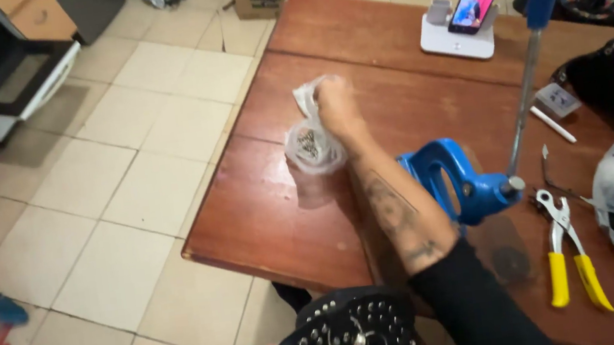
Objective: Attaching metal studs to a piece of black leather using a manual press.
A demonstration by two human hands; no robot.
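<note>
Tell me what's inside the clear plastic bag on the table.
The clear plastic bag holds a cluster of small dark and metallic pieces, too small to identify. The right hand grips the bag's bunched top, hiding whatever sits there. It rests on the wooden table.

Soft, even indoor light is falling from above, glare is sheening off the wooden worktop (403,67), the right hand (336,106) is smearing with motion blur, and wide-angle distortion is bending the floor tiles (129,186) at the edges.

Glossy wooden table (403,67); clear crinkled plastic bag (311,144); matt black studded leather piece (350,335); blue painted metal press (456,181).
</note>
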